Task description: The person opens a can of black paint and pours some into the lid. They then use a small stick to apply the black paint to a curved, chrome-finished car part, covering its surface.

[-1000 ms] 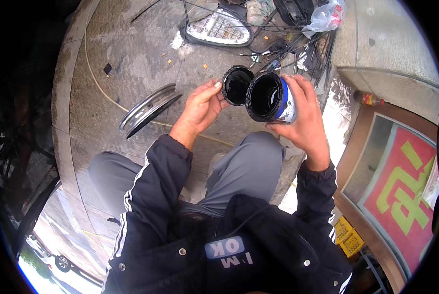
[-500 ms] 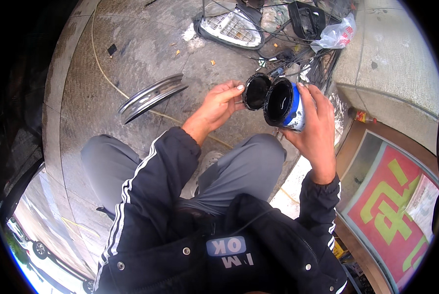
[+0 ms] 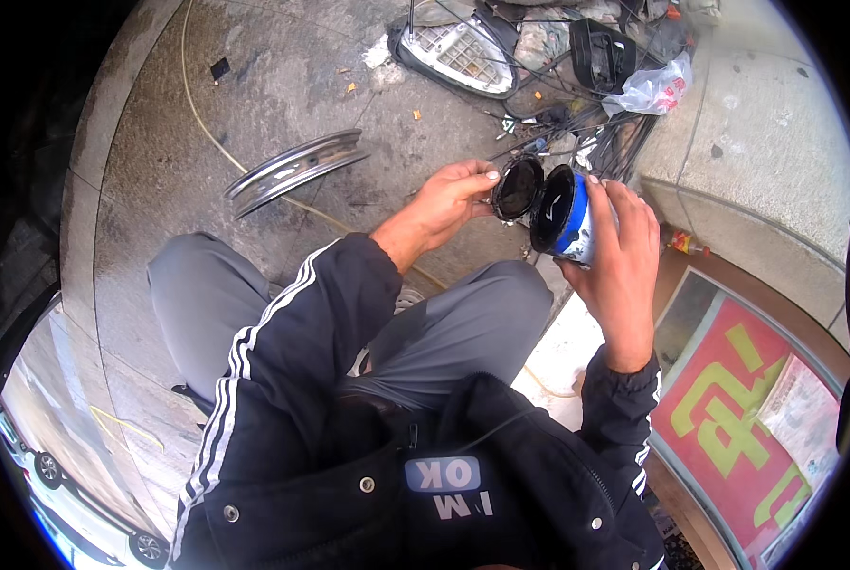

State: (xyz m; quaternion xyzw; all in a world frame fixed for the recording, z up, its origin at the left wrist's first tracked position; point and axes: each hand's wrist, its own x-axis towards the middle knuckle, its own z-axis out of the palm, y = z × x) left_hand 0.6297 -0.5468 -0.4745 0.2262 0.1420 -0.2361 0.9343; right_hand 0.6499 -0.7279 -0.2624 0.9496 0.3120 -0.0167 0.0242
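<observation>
Just beyond my grey-trousered right knee (image 3: 510,302), my right hand (image 3: 626,249) curls snugly around the tilted blue-and-white cylindrical can (image 3: 577,228) with its black-coated mouth; my left hand (image 3: 447,203) pinches the black-smeared round lid (image 3: 519,188) close beside it. I'd hold the can steady, tilting no further lest it spill, and keep skin off that sticky-looking mouth. Farther off, a silver metal wheel rim (image 3: 297,172) rests toward the left edge of the grey concrete floor (image 3: 264,85).
</observation>
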